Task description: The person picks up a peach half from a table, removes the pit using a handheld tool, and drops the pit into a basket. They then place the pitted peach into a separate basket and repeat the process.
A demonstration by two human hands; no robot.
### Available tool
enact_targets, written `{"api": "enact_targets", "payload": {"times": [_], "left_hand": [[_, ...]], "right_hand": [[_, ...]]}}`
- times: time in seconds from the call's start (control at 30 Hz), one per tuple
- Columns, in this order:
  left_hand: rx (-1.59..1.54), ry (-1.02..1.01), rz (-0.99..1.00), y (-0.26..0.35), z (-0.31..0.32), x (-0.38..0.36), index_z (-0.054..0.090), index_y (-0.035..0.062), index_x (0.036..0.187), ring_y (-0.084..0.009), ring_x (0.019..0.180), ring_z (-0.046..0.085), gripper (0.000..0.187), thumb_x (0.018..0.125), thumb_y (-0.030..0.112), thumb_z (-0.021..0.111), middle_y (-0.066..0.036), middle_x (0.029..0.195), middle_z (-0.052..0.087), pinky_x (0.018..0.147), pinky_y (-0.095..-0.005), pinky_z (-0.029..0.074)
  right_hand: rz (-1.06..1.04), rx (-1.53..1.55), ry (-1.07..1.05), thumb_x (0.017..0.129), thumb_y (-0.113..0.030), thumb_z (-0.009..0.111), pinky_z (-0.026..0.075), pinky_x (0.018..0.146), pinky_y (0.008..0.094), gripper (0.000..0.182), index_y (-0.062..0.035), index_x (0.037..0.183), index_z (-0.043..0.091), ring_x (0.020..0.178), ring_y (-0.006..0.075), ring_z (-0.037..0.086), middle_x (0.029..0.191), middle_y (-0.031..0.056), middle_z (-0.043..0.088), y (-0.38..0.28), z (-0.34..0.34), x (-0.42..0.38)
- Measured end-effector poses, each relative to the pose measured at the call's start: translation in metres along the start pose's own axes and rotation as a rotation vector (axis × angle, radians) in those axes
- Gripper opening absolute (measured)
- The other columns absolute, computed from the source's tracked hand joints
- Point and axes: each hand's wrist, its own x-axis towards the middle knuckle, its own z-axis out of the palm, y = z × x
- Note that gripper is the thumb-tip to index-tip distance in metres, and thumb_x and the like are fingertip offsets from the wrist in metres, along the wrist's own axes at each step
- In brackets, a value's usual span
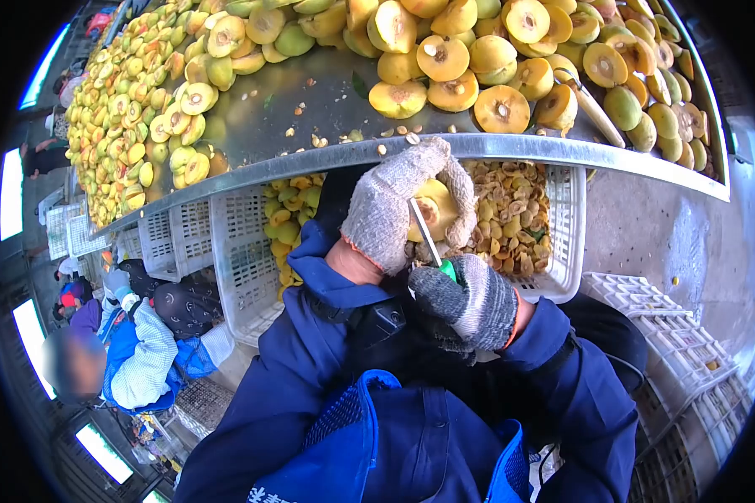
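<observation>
My left hand (386, 205), in a pale knitted glove, is wrapped round a halved yellow fruit (435, 204) below the metal table's edge. My right hand (470, 302), in a grey and white glove, is closed on the green handle of a tool (426, 232). The thin metal shaft of that tool points up and lies across the fruit's cut face. Under my hands stands a white crate (569, 243) holding fruit pieces (512, 214). More yellow fruit (287, 222) shows in the crate to the left of my hands.
Halved fruits (502, 109) with pits are piled on the metal table (310, 101). A curved tool (597, 113) lies among them at the right. White crates (671, 335) stand at the lower right. A person (143, 356) sits at the left, near other crates (176, 239).
</observation>
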Motion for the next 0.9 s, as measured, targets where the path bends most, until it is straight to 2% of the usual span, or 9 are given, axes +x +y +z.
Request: {"api": "enact_targets", "payload": {"times": [0.27, 0.4, 0.5, 0.57, 0.7, 0.77, 0.8, 0.87, 0.9], "left_hand": [[-0.156, -0.163, 0.068, -0.003, 0.004, -0.008, 0.063, -0.0005, 0.087, -0.0275, 0.063, 0.061, 0.052, 0.103, 0.045, 0.044, -0.017, 0.072, 0.062, 0.056, -0.0343, 0.049], [0.036, -0.238, 0.376, -0.008, 0.004, -0.005, 0.062, -0.0038, 0.09, -0.0279, 0.068, 0.062, 0.055, 0.105, 0.044, 0.039, -0.021, 0.079, 0.064, 0.064, -0.0342, 0.052], [-0.01, -0.227, 0.308, -0.005, 0.003, -0.002, 0.062, -0.0021, 0.091, -0.0266, 0.066, 0.061, 0.051, 0.104, 0.043, 0.041, -0.019, 0.078, 0.064, 0.062, -0.0334, 0.052], [-0.118, -0.189, 0.159, -0.002, 0.001, -0.001, 0.062, -0.0009, 0.092, -0.0258, 0.064, 0.061, 0.049, 0.104, 0.042, 0.041, -0.018, 0.077, 0.064, 0.06, -0.0329, 0.051], [-0.291, -0.114, -0.054, -0.002, -0.004, 0.002, 0.061, 0.0014, 0.094, -0.024, 0.061, 0.06, 0.045, 0.104, 0.041, 0.043, -0.016, 0.076, 0.064, 0.057, -0.0319, 0.05], [-0.4, 0.014, -0.113, -0.004, -0.002, 0.005, 0.061, 0.0025, 0.095, -0.0231, 0.06, 0.059, 0.043, 0.103, 0.041, 0.044, -0.015, 0.075, 0.063, 0.055, -0.0314, 0.05], [-0.455, 0.063, -0.125, -0.005, -0.003, 0.005, 0.061, 0.0031, 0.096, -0.0227, 0.059, 0.059, 0.042, 0.103, 0.04, 0.044, -0.014, 0.075, 0.063, 0.055, -0.0311, 0.05], [-0.288, -0.204, -0.024, 0.009, -0.012, 0.005, 0.063, 0.004, 0.095, -0.0245, 0.06, 0.061, 0.046, 0.103, 0.044, 0.042, -0.014, 0.076, 0.065, 0.051, -0.0329, 0.05], [-0.317, -0.167, 0.015, 0.01, -0.01, 0.003, 0.064, 0.0036, 0.094, -0.0253, 0.061, 0.062, 0.047, 0.102, 0.045, 0.042, -0.015, 0.077, 0.065, 0.05, -0.0335, 0.049]], "right_hand": [[0.073, 0.853, -0.337, 0.103, -0.046, 0.053, 0.041, 0.039, 0.027, 0.049, -0.0082, 0.072, 0.056, 0.041, 0.0138, 0.053, 0.056, 0.0049, 0.055, 0.018, 0.008, -0.005], [0.048, 0.965, -0.363, 0.103, -0.046, 0.054, 0.042, 0.04, 0.0278, 0.048, -0.008, 0.073, 0.056, 0.042, 0.0136, 0.053, 0.055, 0.005, 0.054, 0.016, 0.01, -0.004], [0.054, 0.866, -0.268, 0.102, -0.044, 0.055, 0.044, 0.042, 0.0297, 0.047, -0.0065, 0.076, 0.06, 0.042, 0.0145, 0.052, 0.057, 0.0047, 0.057, 0.007, 0.006, -0.001], [0.131, 0.085, -0.03, 0.102, -0.042, 0.055, 0.045, 0.047, 0.0317, 0.046, -0.0048, 0.077, 0.064, 0.046, 0.0157, 0.055, 0.059, 0.0041, 0.06, -0.002, -0.008, 0.006], [0.003, -0.195, -0.068, 0.1, -0.036, 0.058, 0.047, 0.056, 0.0385, 0.04, -0.0035, 0.078, 0.068, 0.056, 0.021, 0.061, 0.061, 0.0111, 0.061, -0.009, -0.016, 0.012], [0.089, -0.18, -0.063, 0.097, -0.035, 0.06, 0.048, 0.051, 0.0317, 0.036, -0.0052, 0.079, 0.067, 0.051, 0.0156, 0.06, 0.061, 0.0047, 0.064, -0.003, -0.013, 0.01], [-0.087, -0.247, -0.025, 0.095, -0.032, 0.062, 0.049, 0.052, 0.0326, 0.031, -0.0059, 0.079, 0.067, 0.052, 0.0178, 0.061, 0.061, 0.005, 0.064, 0.006, -0.004, 0.006], [-0.456, -0.409, 0.051, 0.089, -0.025, 0.069, 0.05, 0.055, 0.0353, 0.017, -0.0074, 0.087, 0.067, 0.054, 0.0252, 0.061, 0.063, 0.0065, 0.063, 0.031, 0.011, 0.007], [-0.358, -0.248, 0.178, 0.086, -0.024, 0.073, 0.049, 0.051, 0.0374, 0.018, -0.0088, 0.091, 0.065, 0.056, 0.0266, 0.062, 0.069, 0.008, 0.064, 0.044, 0.018, -0.003]]}}
